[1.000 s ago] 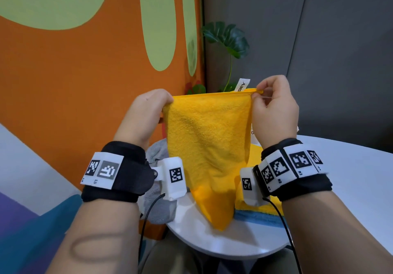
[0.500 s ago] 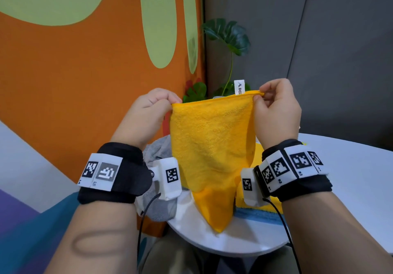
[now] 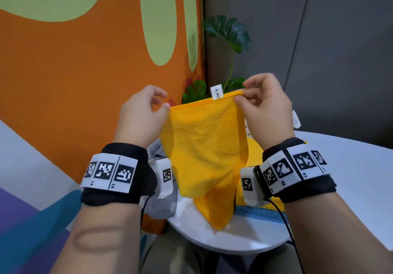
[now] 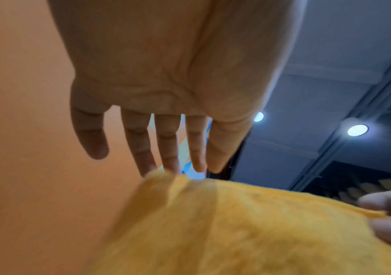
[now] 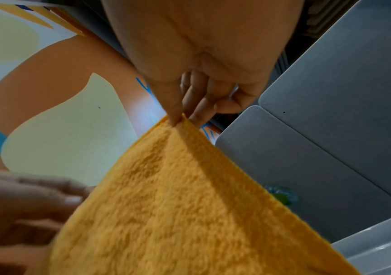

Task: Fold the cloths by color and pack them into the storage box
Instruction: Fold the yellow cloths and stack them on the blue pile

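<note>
**Yellow cloth held up by its top edge, fold not yet made**

The grip of the right hand (image 3: 268,105) is a tight pinch: thumb and forefinger close on the top right corner of the yellow cloth (image 3: 204,146), and the right wrist view shows the other fingers curled behind them. The left hand (image 3: 141,116) is at the top left corner. In the left wrist view its fingers (image 4: 166,148) are straight and spread, and only the tips meet the cloth edge; in the head view thumb and forefinger seem close to the corner, so this grip is loose at best. The cloth hangs in the air between the two hands, above the white tabletop (image 3: 350,188), with its lower point just over the near rim. A white label (image 3: 216,91) stands up from the top hem.

On the tabletop, behind the hanging cloth, lies a flat yellow piece over a blue cloth (image 3: 257,214), and a grey cloth (image 3: 161,201) lies at the left. I judge the task is at an early or middle stage: this cloth is still unfolded.

The storage box cannot be made out with certainty. The hanging cloth and the wrists cover most of the pile.
</note>
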Available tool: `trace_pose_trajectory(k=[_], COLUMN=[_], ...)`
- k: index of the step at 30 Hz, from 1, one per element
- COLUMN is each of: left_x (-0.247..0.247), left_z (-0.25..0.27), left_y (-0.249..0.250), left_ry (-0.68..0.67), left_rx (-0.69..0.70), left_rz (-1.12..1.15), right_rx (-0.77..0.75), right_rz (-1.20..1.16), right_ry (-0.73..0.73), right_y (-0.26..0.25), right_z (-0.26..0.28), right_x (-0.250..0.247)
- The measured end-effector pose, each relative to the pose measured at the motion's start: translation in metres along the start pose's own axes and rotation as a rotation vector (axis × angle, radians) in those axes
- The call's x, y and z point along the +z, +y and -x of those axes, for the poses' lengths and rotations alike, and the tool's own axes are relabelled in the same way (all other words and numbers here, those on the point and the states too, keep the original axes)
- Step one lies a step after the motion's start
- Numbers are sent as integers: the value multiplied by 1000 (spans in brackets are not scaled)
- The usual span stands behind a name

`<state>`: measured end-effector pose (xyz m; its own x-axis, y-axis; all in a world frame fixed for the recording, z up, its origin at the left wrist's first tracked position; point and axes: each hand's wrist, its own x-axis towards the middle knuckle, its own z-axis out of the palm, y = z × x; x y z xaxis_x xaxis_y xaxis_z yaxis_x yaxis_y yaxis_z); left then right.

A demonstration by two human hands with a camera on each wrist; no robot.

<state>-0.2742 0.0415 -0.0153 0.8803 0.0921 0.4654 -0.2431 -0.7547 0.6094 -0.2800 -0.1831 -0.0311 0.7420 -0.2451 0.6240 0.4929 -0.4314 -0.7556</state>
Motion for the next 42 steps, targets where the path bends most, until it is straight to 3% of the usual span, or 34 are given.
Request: trace_pose_trajectory(k=[5, 13, 23, 31, 37, 42], left_x=[2, 7, -7, -24, -42, -48], left_z=[8, 3, -26, -67, -116, -139], left_y=[32, 29, 34, 54, 52, 50], left_ry=[-225, -319, -107, 100, 270, 319], left_rx=[252, 249, 366, 420, 340, 292], left_rz=[20, 7, 44, 82, 176, 166], right_rx=[-39, -47, -4, 51, 224, 302], right_rz=[-85, -35, 187, 423, 478, 491], right_ry=[-213, -305, -349, -475, -550, -566], right_y=[-11, -10, 8, 25, 26, 27], right_z=[8, 14, 20, 20, 18, 16], right_x=[21, 27, 31, 35, 25, 18])
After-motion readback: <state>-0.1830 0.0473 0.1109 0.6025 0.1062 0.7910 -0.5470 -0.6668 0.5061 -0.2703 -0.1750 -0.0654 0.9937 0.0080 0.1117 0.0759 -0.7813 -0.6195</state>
